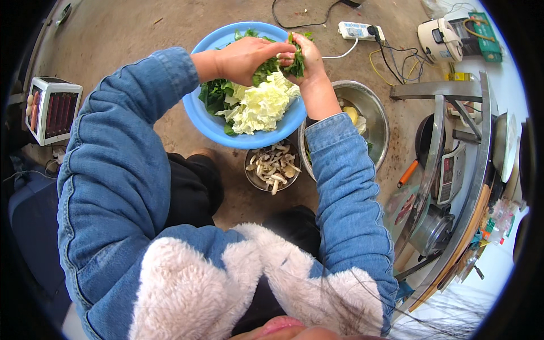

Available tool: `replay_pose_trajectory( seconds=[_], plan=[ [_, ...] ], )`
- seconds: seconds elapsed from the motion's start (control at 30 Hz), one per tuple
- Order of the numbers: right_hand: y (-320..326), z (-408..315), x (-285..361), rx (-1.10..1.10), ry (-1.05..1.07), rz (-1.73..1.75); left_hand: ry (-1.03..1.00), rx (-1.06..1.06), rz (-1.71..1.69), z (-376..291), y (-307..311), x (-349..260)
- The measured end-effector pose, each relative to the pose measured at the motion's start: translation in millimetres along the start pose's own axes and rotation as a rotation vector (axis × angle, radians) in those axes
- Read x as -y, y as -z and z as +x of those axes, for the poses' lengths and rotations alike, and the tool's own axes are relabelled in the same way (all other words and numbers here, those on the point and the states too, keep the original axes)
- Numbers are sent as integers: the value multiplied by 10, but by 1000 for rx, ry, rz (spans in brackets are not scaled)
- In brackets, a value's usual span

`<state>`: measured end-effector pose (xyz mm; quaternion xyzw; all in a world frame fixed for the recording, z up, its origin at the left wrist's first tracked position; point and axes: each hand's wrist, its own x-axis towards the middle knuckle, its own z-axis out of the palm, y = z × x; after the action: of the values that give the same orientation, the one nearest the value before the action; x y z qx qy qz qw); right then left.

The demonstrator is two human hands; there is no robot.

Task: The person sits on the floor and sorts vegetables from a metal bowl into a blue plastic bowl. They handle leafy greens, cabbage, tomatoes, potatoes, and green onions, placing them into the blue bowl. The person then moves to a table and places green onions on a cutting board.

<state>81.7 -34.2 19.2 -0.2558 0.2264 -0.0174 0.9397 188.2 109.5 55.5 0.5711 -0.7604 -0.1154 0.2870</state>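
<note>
Both my hands are above a light blue plastic basin (242, 142) on the floor. My left hand (246, 59) comes in from the left with its fingers curled around leafy greens (298, 63). On the other side, my right hand (312, 57) grips the same bunch, its fingers around the stems and leaves. Below them, torn pale yellow napa cabbage leaves (263, 106) are heaped in the basin. Dark green leaves (212, 95) lie along its left side. My palms face away, so part of the bunch is hidden.
A metal bowl of mushrooms (274, 170) sits just below the basin. Right of it, a stainless basin (376, 110) holds pale yellow slices (351, 114), partly behind my right sleeve. A power strip (357, 30), rice cooker (440, 40), metal rack (437, 90) and glowing heater (55, 110) stand around.
</note>
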Motion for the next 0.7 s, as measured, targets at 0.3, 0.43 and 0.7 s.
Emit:
replay_pose_trajectory(
  seconds=[0.3,0.43,0.7],
  plan=[
    [-278,-96,-527,376,73,-182,467,-641,-845,-203,87,143],
    [-434,64,-684,183,233,-469,540,-792,-1020,-227,18,180],
    [-230,24,-1381,-135,667,-1876,979,-265,-1119,-536,-16,308]
  ],
)
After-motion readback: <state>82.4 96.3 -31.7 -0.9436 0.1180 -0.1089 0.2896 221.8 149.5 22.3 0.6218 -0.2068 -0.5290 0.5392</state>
